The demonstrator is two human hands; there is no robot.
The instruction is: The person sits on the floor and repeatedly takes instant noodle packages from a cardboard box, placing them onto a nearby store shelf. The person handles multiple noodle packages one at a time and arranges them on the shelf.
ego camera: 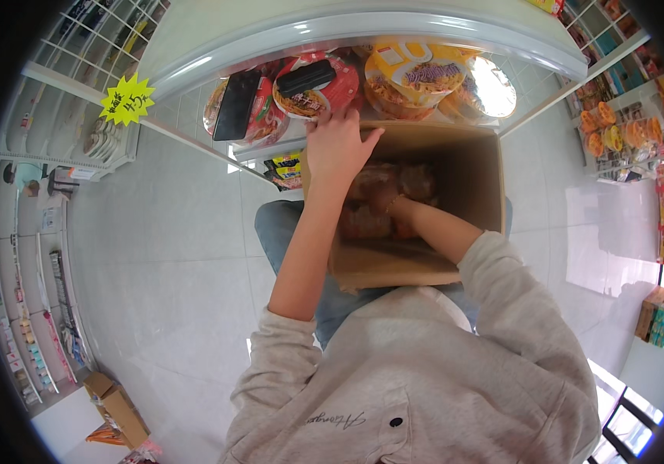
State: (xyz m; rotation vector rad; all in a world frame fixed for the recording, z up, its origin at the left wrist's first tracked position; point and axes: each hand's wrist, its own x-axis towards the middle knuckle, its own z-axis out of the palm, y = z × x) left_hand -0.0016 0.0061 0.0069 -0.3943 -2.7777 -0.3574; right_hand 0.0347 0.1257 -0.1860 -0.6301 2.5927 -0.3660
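My left hand [340, 139] rests with spread fingers at the left rim of an open cardboard box [413, 264], its fingertips by a red instant noodle bowl [343, 78] on the shelf. A black object [307, 78] lies on that bowl, and a black smartphone [237, 105] leans on another red bowl to its left. Yellow instant noodle bowls [419, 72] are stacked at the right. My right hand [383, 194] reaches down inside the box among wrapped packages [366, 223]; shadow hides its fingers, so its grip cannot be made out.
A white shelf edge [366, 26] spans the top, with a yellow star-shaped price tag [127, 100] at its left. Yellow packets [285, 168] sit on a lower shelf. Stocked racks line both sides. Another cardboard box [117, 409] stands at the lower left.
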